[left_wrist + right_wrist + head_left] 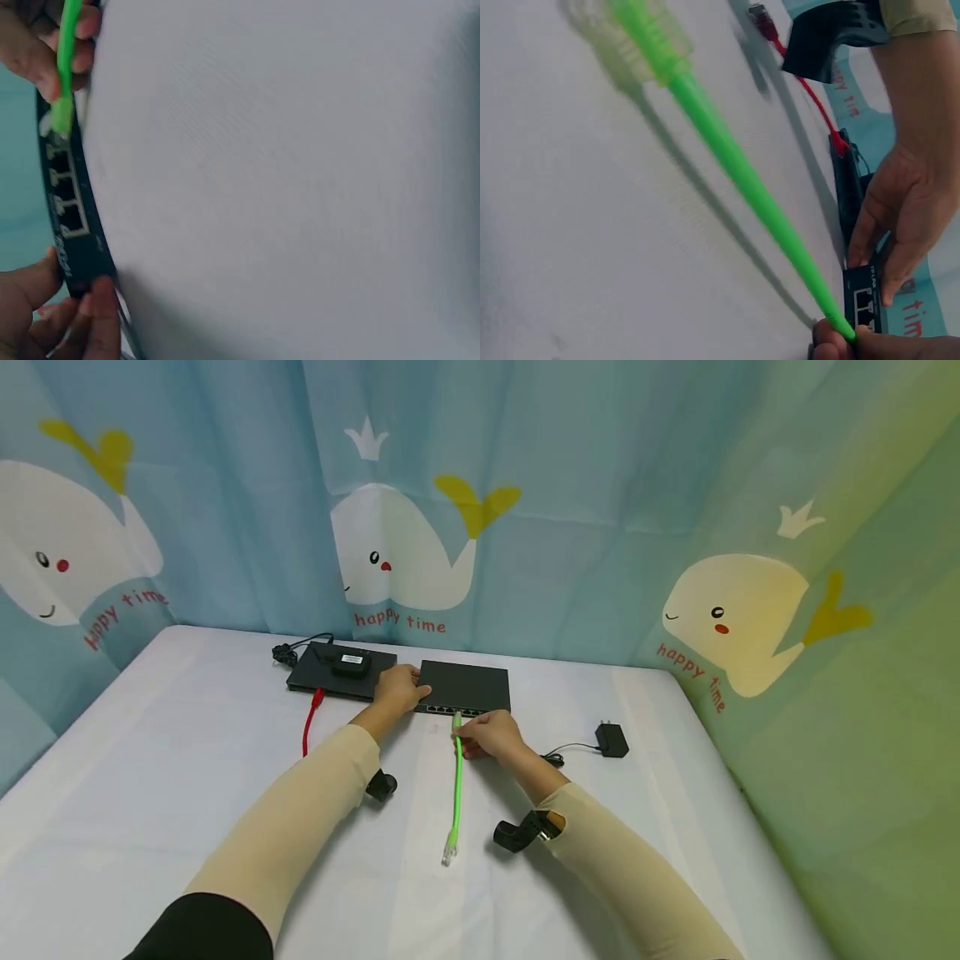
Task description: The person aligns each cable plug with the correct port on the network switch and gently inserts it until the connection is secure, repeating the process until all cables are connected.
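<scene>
A black network switch [465,683] lies at the back of the table, its row of ports facing me. My left hand [400,689] grips the switch's left end between thumb and fingers, plainly so in the left wrist view. With thumb and fingers, my right hand [489,733] pinches a short green Ethernet cable [459,777] near its far plug. That plug meets a port on the front; how deep it sits I cannot tell. The cable's other end, a clear plug [449,855], points toward me.
Left of the switch is another black flat device [307,670] with a power adapter [351,663] on top and a red cable [308,727] at its front. A second black adapter [612,740] with a thin cord lies to the right. A curtain [585,568] hangs behind the table.
</scene>
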A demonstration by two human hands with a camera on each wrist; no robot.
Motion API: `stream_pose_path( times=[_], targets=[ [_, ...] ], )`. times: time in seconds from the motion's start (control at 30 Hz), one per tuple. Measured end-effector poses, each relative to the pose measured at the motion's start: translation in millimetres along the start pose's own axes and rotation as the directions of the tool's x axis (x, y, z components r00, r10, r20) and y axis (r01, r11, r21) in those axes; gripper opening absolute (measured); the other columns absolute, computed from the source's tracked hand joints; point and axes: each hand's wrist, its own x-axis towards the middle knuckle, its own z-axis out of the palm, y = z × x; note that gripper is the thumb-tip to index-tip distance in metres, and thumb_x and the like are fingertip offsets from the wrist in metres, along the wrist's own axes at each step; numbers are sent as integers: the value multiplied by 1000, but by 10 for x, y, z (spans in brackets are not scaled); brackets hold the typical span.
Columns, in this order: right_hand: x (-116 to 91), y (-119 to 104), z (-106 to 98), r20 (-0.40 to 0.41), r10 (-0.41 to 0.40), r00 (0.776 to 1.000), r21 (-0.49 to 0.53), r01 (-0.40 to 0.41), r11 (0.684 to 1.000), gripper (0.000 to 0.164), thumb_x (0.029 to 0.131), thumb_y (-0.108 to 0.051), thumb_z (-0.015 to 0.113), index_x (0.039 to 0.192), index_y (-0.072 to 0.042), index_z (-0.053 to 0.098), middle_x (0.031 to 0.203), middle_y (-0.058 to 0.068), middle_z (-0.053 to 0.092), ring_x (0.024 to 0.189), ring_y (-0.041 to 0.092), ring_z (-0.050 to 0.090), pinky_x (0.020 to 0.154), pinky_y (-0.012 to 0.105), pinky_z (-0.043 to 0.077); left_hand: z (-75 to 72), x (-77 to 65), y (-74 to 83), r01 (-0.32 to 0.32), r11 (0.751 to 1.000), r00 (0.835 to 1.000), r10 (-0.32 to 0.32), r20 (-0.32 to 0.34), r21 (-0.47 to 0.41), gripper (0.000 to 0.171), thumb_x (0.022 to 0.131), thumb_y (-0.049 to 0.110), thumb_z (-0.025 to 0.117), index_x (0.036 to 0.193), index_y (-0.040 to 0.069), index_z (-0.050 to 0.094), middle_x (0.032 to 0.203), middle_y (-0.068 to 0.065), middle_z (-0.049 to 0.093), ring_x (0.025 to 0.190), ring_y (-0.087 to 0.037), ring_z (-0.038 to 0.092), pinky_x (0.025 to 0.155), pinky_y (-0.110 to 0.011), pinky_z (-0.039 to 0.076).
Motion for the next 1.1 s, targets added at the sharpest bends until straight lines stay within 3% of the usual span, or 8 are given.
stream_pose_path(
  times=[0.17, 0.4, 0.57, 0.73, 0.97, 1.1],
  targets=[
    [2, 27, -25, 39, 28, 999, 39, -29, 999, 18, 90, -10, 71, 96, 6, 74, 67, 3, 67, 52, 8, 63, 54, 21, 58, 61, 1, 11, 27, 996, 1000, -26, 17, -80, 50, 100, 24, 61, 143, 3, 49, 136, -13, 60, 131, -31, 49, 108, -41, 45],
    [-10, 10, -32, 55, 28, 998, 37, -30, 999, 17, 91, -11, 71, 96, 6, 73, 68, 3, 68, 53, 7, 63, 54, 20, 58, 174, 32, -22, 42, 968, 998, -51, -27, -248, 54, 101, 25, 57, 147, 0, 43, 142, -18, 54, 138, -33, 41, 119, -44, 31],
    [-9, -1, -43, 70, 39, 997, 44, -43, 998, 17, 91, -10, 70, 96, 6, 73, 66, 3, 66, 53, 8, 63, 54, 21, 58, 205, 22, -29, 56, 952, 997, -71, -40, -302, 51, 102, 25, 57, 146, 4, 45, 141, -17, 54, 136, -34, 42, 114, -43, 39],
    [-22, -19, -73, 84, 59, 995, 47, -63, 997, 18, 92, -10, 69, 96, 7, 72, 63, 4, 66, 52, 9, 63, 54, 22, 59, 161, -12, -11, 81, 937, 995, -94, -22, -339, 48, 101, 22, 59, 144, 7, 49, 138, -16, 56, 134, -35, 42, 114, -43, 39],
    [-34, -22, -121, 88, 76, 993, 19, -78, 997, 16, 92, -10, 70, 94, 6, 72, 62, 4, 66, 50, 8, 63, 52, 22, 58, 143, -42, -27, 109, 890, 992, -123, -2, -443, 47, 97, 20, 64, 142, 10, 54, 137, -14, 57, 134, -32, 41, 110, -42, 43],
    [-32, -11, -124, 81, 61, 995, 15, -62, 998, 16, 91, -9, 69, 94, 6, 73, 63, 5, 67, 50, 9, 63, 52, 21, 58, 153, -42, -46, 99, 886, 993, -116, -11, -453, 46, 97, 20, 65, 141, 10, 56, 137, -14, 58, 136, -33, 40, 112, -41, 42]
  ],
)
